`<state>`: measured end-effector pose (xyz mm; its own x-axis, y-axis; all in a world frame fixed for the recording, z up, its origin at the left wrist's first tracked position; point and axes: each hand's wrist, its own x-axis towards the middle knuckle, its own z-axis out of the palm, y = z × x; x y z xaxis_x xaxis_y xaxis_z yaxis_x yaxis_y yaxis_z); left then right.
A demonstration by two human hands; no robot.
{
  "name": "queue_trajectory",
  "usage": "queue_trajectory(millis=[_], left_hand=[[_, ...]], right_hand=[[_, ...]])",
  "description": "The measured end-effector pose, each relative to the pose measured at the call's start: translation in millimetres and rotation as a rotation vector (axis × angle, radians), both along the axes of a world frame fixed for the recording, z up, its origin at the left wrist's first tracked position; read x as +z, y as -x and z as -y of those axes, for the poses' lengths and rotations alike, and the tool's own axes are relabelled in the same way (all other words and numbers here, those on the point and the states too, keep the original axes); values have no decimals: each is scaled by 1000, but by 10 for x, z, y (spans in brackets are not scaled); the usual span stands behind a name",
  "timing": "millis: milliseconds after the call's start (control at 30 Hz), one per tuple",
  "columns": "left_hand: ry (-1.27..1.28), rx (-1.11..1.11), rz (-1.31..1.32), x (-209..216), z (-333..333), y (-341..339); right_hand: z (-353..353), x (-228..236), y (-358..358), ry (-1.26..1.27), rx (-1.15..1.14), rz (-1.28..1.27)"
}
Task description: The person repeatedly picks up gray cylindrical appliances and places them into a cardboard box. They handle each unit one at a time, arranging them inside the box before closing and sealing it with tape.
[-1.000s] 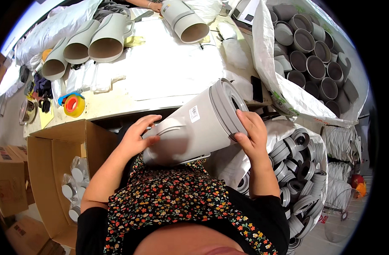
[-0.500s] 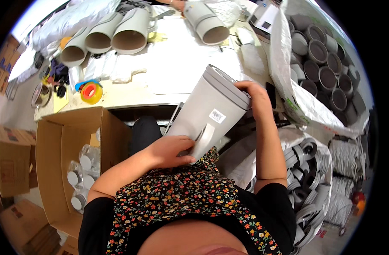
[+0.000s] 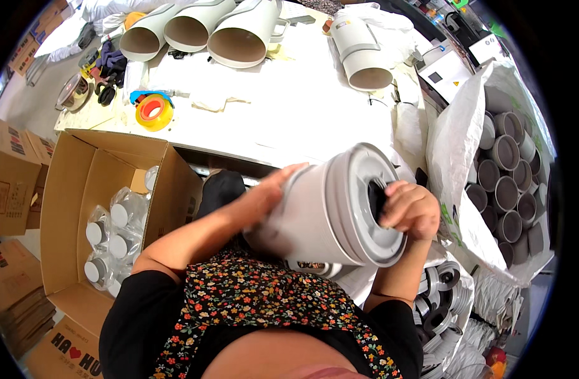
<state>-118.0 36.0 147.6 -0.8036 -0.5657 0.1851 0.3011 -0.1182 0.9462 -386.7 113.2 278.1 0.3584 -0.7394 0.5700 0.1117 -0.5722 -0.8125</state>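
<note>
I hold a large light-grey jug body (image 3: pixel 327 215) in front of my chest, its wide grey-rimmed end turned to the right. My left hand (image 3: pixel 274 189) lies flat along its upper left side. My right hand (image 3: pixel 411 208) is closed at the dark opening in the middle of the rimmed end, fingers reaching into it. The jug's far end is hidden behind my left forearm.
A white table (image 3: pixel 283 120) carries three open jug bodies (image 3: pixel 195 28), another jug body (image 3: pixel 362 54), a yellow tape roll (image 3: pixel 152 111) and gloves. An open cardboard box (image 3: pixel 81 208) with wrapped lids stands left. A white sack of grey cups (image 3: pixel 504 177) and grey rings (image 3: pixel 441 297) lie right.
The jug has swung from upright-tilted to lying across my chest with its rim facing right. My left hand slid from its underside to its upper side; my right went into the opening.
</note>
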Motion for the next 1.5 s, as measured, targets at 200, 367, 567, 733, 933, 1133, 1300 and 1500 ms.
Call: queue_trajectory(millis=[200,367,567,733,933,1133,1300,1500], left_hand=[[531,133,128,-561,-146,2],[343,131,44,-476,-129,-73],[303,155,104,-554,-164,-216],[300,125,66,-557,-239,-130],[201,124,18,-588,-360,-198],[-79,228,162,-268,-40,-113],[-419,316,308,-6,474,433],[-162,450,197,1,668,349]], right_hand=[[1010,-920,286,-369,-766,-214],[1438,-2223,147,-108,-746,-689],[1369,-2202,27,-552,-916,-210],[1384,-2246,403,-811,-853,-38],[1036,-1562,-139,-693,-555,98],[677,-1027,-628,-314,-394,-541],[649,-959,-703,-41,-375,-775],[607,-997,-622,-53,-647,-502]])
